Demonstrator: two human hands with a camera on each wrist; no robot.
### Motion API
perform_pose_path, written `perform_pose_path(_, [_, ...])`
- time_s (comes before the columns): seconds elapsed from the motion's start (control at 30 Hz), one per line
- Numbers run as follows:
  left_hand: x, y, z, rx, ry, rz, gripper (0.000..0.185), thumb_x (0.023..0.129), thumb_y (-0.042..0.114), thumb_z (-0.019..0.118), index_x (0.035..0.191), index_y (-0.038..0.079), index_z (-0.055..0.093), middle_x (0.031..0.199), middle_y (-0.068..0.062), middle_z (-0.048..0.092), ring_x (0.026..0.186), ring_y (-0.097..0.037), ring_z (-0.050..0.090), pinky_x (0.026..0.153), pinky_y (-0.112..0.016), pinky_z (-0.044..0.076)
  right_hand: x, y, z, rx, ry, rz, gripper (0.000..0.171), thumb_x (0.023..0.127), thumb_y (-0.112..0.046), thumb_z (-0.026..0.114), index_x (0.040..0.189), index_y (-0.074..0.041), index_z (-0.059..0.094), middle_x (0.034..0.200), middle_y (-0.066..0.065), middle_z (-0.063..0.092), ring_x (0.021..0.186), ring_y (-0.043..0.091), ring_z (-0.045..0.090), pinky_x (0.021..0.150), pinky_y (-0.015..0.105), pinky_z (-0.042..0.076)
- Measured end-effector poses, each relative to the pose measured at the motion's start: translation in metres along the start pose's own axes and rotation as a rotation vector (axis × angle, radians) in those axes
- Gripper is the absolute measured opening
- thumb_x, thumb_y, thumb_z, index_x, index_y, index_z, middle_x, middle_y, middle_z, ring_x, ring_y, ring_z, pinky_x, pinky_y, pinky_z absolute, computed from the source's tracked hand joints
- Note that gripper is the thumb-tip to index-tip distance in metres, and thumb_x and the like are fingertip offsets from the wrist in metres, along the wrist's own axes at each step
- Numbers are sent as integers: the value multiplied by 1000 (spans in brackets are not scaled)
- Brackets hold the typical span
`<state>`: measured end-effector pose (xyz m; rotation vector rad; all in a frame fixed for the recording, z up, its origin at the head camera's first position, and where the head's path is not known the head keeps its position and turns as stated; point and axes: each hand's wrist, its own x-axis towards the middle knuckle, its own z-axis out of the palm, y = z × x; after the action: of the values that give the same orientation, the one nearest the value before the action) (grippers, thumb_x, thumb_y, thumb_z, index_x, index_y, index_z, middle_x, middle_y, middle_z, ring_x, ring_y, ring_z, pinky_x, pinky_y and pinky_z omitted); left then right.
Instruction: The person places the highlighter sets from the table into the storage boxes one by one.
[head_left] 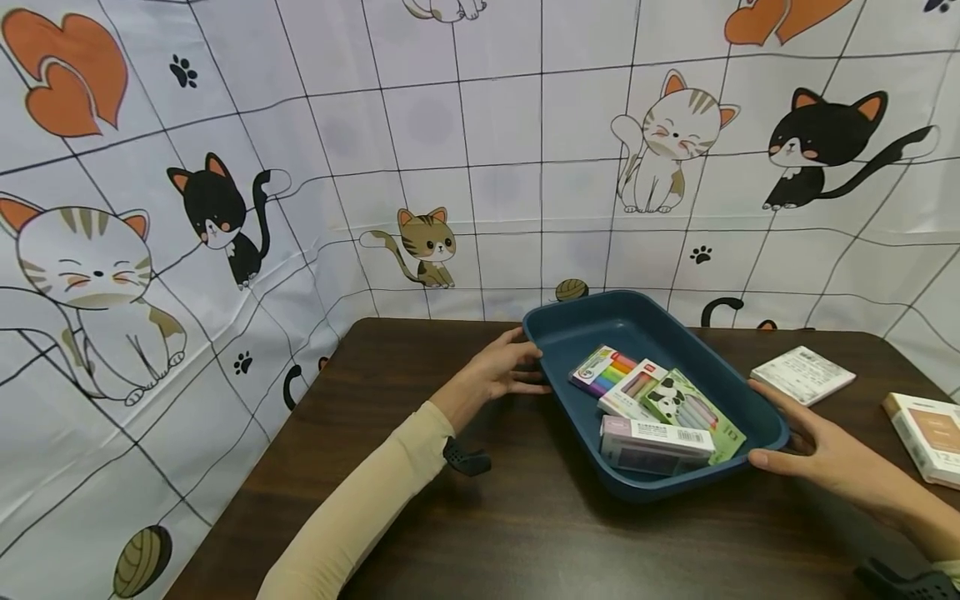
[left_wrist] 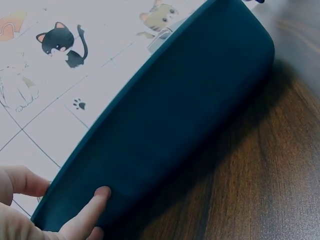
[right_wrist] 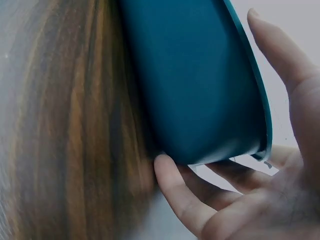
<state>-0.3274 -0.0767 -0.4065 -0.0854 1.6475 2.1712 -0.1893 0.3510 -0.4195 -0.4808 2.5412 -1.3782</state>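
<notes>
Two hands hold one blue tray point(head_left: 750, 400) by its two ends, so it stays steady and nothing spills. The left hand point(head_left: 502, 371) is at the far end of the tray. Its fingers point(left_wrist: 87, 212) press flat on the outside wall, and the thumb sits up by the rim, so the hand is curled around the edge. The right hand point(head_left: 813, 446) is at the near corner. Its fingers point(right_wrist: 180, 197) reach under the bottom of the tray and the thumb lies along the rim, so this hand cups the corner from below.

The tray sits between the two hands on the brown table point(head_left: 465, 533). It looks tipped a little, with the end by the left hand higher, but I cannot tell if it is off the table or only leaning.

Inside the tray are four small boxes. A rainbow box point(head_left: 603, 369) is closest to the left hand. Next to it is a white box point(head_left: 633, 387) and a green box with a panda point(head_left: 693, 412). A pale box point(head_left: 656, 444) lies against the low wall, close to the right hand, maybe because the tray leans that way.

Past the right hand, two more boxes lie flat on the table: a white pack point(head_left: 802, 375) and a tan box point(head_left: 930, 437) near the edge. A cloth with cats point(head_left: 427, 242) hangs behind.
</notes>
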Motion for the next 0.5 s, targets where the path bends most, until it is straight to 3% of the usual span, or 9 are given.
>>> perform_pose_path(0.1, [-1, 3, 1, 7, 5, -7, 83, 94, -1, 65, 163, 23, 24, 131, -26, 48, 114, -47, 57, 78, -55, 59, 1, 0, -4, -11, -12, 31, 86, 106, -21, 58, 164, -32, -4, 161, 36, -2, 134, 70, 18, 86, 54, 53])
perform_pose_path(0.2, [-1, 3, 0, 11, 4, -8, 82, 95, -1, 63, 163, 23, 23, 132, -26, 47, 115, -47, 57, 78, -56, 59, 2, 0, -6, 3, -16, 47, 83, 107, -24, 56, 165, -29, -3, 161, 35, -2, 136, 65, 23, 87, 51, 56])
perform_pose_path(0.3, [0, 3, 0, 8, -4, -3, 82, 95, -2, 63, 163, 22, 23, 131, -26, 48, 115, -48, 57, 79, -56, 59, 2, 2, -8, 59, -18, 35, 81, 107, -22, 56, 166, -27, 0, 162, 32, 1, 138, 26, 43, 83, 39, 59])
perform_pose_path(0.37, [0, 2, 0, 4, -7, -1, 82, 95, -2, 63, 163, 22, 23, 130, -26, 48, 114, -47, 57, 78, -56, 59, 1, 3, -10, 98, -23, 31, 79, 107, -19, 56, 166, -25, 2, 162, 32, 0, 127, 6, 50, 84, 37, 59])
perform_pose_path(0.43, [0, 2, 0, -1, -7, -3, 83, 94, -2, 64, 163, 23, 24, 128, -26, 49, 113, -48, 57, 78, -56, 59, -1, 3, -12, 124, -27, 33, 77, 108, -16, 54, 166, -22, 3, 162, 34, -1, 114, -5, 56, 85, 37, 59])
perform_pose_path(0.5, [0, 3, 1, -2, -6, -1, 84, 94, -2, 64, 163, 23, 24, 127, -25, 50, 112, -47, 58, 78, -56, 59, -2, 3, -15, 123, -22, 35, 75, 109, -16, 52, 166, -20, 3, 160, 37, 0, 110, 0, 62, 86, 37, 58])
